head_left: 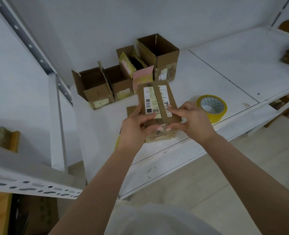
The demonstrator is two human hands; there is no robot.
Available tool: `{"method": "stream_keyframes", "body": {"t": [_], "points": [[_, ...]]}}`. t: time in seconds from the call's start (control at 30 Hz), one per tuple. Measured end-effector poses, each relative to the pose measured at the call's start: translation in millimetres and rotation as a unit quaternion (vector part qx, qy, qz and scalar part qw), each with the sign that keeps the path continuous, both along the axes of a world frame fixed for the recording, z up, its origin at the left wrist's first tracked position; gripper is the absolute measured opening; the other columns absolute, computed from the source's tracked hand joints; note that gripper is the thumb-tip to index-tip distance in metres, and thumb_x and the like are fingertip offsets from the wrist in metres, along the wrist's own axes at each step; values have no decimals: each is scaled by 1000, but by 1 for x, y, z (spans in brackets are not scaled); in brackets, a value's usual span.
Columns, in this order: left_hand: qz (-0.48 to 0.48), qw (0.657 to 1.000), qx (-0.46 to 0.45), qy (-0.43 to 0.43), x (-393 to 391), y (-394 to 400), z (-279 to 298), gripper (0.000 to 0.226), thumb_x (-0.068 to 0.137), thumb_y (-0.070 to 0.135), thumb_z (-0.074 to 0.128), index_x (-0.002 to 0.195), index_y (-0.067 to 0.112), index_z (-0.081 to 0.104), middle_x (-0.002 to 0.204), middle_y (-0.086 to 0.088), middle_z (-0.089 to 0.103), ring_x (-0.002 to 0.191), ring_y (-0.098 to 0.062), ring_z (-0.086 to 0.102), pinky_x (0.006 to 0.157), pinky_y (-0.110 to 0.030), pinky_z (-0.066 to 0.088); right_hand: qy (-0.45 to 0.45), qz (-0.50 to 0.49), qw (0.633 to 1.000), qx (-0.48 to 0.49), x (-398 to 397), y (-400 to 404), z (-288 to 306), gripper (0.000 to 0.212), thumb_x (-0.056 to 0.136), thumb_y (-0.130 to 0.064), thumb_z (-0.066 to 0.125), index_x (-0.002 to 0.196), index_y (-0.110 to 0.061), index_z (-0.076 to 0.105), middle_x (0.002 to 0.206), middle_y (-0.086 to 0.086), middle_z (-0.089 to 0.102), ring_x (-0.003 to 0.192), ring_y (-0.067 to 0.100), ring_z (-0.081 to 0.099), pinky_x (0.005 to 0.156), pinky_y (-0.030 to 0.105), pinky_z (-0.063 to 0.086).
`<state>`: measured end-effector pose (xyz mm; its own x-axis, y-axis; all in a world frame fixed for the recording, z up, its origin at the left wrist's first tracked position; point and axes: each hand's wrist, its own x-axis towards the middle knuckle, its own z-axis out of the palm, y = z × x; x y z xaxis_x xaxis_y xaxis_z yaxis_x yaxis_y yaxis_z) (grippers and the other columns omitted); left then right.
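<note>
Both my left hand (137, 122) and my right hand (191, 119) grip the labelled cardboard box (157, 97), fingers curled over its top and thumbs meeting on its near face, where a shiny strip of tape seems to end. The box sits between my palms, apparently resting on the white shelf (225, 73). I judge I am pressing the tape end down to seal the closed flaps; next I should rub along the seam, then reach for the yellow tape roll (212, 108) just right of my right hand if another strip is needed.
</note>
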<state>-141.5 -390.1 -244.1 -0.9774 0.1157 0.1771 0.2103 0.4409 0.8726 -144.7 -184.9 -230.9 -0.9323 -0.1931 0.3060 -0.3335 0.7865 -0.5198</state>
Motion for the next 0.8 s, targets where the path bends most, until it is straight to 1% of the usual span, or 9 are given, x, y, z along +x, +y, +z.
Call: {"method": "stream_keyframes", "body": {"t": [0.07,0.17,0.2,0.27,0.4,0.53,0.57,0.67,0.8], "points": [[0,999,-29,22,1,0,1,45,74,17,82,117,19,70,152,-3,38,106,36,31,95,-3,36,16,6,1000,24,1,1,-1,65,64,-39,82,121,-13,68,84,15,59,76,32,59,63,47,54],[-8,994,-89,57,3,4,8,45,77,16,79,120,10,68,150,-13,40,122,-2,50,101,-15,39,38,2,998,45,2,-1,-3,62,67,-37,82,121,-11,68,82,17,60,72,34,60,60,46,54],[-18,992,-105,64,3,6,10,45,79,14,78,121,6,67,148,-16,41,129,-17,49,104,-19,38,41,1,998,47,3,-2,-3,61,68,-36,82,121,-10,68,83,18,61,72,35,61,61,46,55],[-32,989,-129,67,6,8,15,44,82,12,75,124,3,64,147,-20,42,137,-29,41,111,-27,31,43,-9,998,50,4,-3,-4,61,71,-36,81,124,-10,66,87,19,61,76,35,62,65,47,55],[-54,987,-143,55,5,6,17,45,84,10,74,128,6,62,150,-19,38,141,-28,35,115,-38,33,29,-41,997,54,8,-8,-3,72,73,-53,74,132,-14,60,100,17,62,85,33,64,72,45,56],[-114,993,-18,-23,-3,-21,13,39,88,17,70,126,14,64,151,-3,41,136,2,35,111,-16,32,12,-72,995,65,7,-15,-2,75,73,-56,72,134,-16,57,104,15,62,89,31,65,75,42,56],[-137,990,14,-39,-4,-30,11,33,92,17,64,126,13,64,150,0,42,135,6,35,111,-16,32,9,-72,996,60,7,-16,-2,74,73,-55,72,134,-15,57,104,15,62,89,31,65,76,42,56],[-170,985,5,6,-9,-44,-1,33,100,10,48,131,11,58,150,-2,43,142,-5,31,119,-39,27,5,-74,996,50,7,-18,-2,72,74,-52,74,133,-15,58,104,14,63,89,29,65,76,40,56],[-119,987,-24,105,-11,-30,-15,33,100,14,48,131,17,57,146,0,44,144,-3,25,120,-47,19,-9,-83,996,-3,8,-15,1,67,75,-44,78,132,-16,60,101,14,62,87,27,63,77,35,52]]}}
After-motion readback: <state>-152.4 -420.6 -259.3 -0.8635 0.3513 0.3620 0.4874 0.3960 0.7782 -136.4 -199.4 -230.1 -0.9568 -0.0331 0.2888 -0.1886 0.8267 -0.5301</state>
